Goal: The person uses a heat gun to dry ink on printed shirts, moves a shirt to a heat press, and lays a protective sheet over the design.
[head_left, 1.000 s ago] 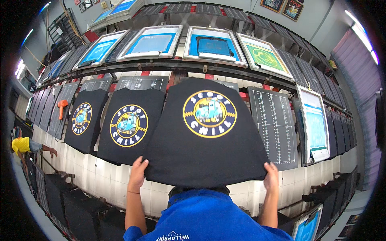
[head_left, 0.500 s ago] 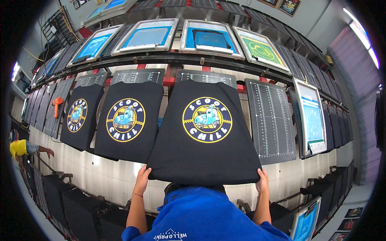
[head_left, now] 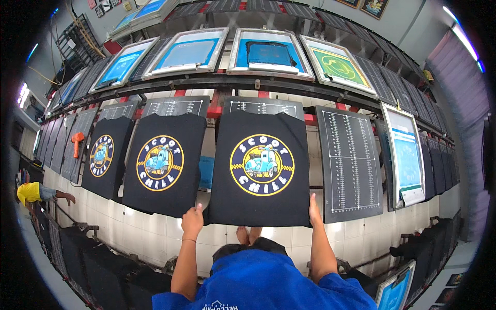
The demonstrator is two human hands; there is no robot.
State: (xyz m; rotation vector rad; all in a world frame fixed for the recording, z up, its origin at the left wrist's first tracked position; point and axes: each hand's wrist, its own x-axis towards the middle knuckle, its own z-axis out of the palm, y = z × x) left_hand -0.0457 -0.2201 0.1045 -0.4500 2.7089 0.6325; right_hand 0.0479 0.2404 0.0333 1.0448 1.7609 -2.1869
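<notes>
A black T-shirt [head_left: 261,209] with a round blue scooter print lies stretched over a dark printing board, whose ruled top end [head_left: 264,106] shows beyond the neckline. At its lower left corner, my left hand [head_left: 192,222] is closed on the shirt's edge, thumb upward. My right hand [head_left: 314,211] grips the lower right side, its fingers partly hidden behind the cloth. Beside it on the left, a second black T-shirt [head_left: 163,194] with the same print covers a board, and a third printed T-shirt [head_left: 103,181] lies farther left.
A bare ruled board [head_left: 352,163] is on the right, with a framed screen [head_left: 403,155] past it. More framed screens [head_left: 269,54] rest along the rack behind. An orange heat gun-like tool [head_left: 77,143] is at the left. Another person [head_left: 30,192] stands at far left.
The near T-shirt's hem has dropped back and away from me onto the board. My hands have moved from its front corners to its sides, and blue-sleeved arms have come forward.
</notes>
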